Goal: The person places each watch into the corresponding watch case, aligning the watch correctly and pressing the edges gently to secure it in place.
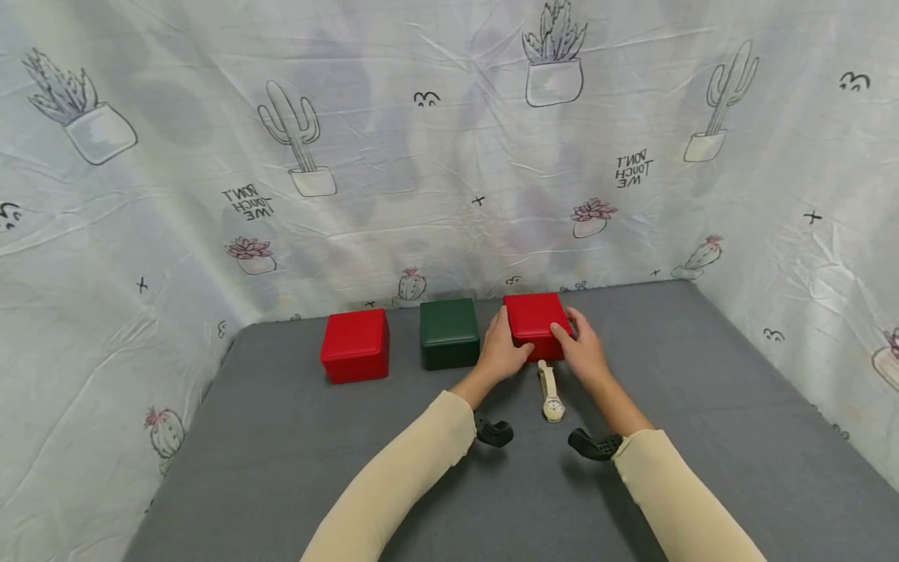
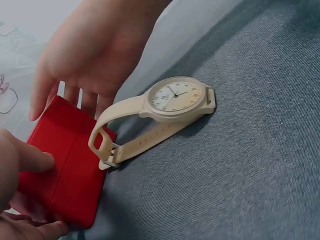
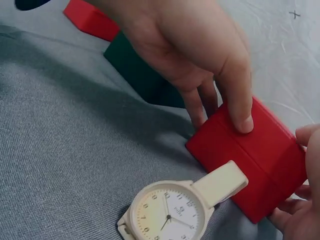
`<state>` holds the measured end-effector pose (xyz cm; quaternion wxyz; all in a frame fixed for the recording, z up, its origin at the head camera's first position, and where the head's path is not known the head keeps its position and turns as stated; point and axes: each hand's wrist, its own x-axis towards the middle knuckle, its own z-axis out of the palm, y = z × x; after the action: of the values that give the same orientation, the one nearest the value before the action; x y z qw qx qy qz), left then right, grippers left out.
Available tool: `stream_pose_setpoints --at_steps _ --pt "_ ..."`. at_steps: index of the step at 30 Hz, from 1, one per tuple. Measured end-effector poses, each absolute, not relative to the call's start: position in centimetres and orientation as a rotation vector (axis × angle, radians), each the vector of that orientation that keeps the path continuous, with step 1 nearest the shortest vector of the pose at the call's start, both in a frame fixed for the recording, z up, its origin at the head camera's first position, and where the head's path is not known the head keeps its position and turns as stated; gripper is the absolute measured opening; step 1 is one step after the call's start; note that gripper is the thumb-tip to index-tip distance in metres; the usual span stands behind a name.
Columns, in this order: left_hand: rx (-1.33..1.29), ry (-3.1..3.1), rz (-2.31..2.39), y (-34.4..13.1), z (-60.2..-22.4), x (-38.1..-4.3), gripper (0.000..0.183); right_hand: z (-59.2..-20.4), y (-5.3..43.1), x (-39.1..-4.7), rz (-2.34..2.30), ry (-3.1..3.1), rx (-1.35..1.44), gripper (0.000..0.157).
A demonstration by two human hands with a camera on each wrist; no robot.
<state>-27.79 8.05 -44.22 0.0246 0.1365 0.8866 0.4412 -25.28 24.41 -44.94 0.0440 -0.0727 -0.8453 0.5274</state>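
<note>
Both hands hold a closed red box (image 1: 536, 316) at the right end of a row of boxes. My left hand (image 1: 500, 351) grips its left side, with the thumb on the front face. On the opposite side is my right hand (image 1: 584, 351), its thumb at the front right top edge and its fingers along the side. Just in front of the box lies a cream wristwatch (image 1: 552, 407), its strap pointing toward the box and its round dial nearer me. In the left wrist view the watch (image 2: 175, 97) has its strap buckled in a loop; neither hand touches it.
Left of the held box stands a dark green box (image 1: 449, 334), and farther left another red box (image 1: 355, 345). All sit on a grey cloth-covered table (image 1: 281, 468). A pale curtain (image 1: 379, 140) printed with cacti rises behind the table and along both sides.
</note>
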Motion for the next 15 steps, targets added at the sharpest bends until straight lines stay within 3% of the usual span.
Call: stream_pose_setpoints --at_steps 7,15 --pt "0.405 2.768 1.373 8.22 -44.95 -27.69 0.067 -45.56 24.57 -25.16 1.690 -2.584 -0.241 0.071" --pt "0.312 2.741 1.389 8.38 -44.74 -27.69 0.067 -45.95 24.29 -24.84 1.815 -2.459 -0.306 0.057"
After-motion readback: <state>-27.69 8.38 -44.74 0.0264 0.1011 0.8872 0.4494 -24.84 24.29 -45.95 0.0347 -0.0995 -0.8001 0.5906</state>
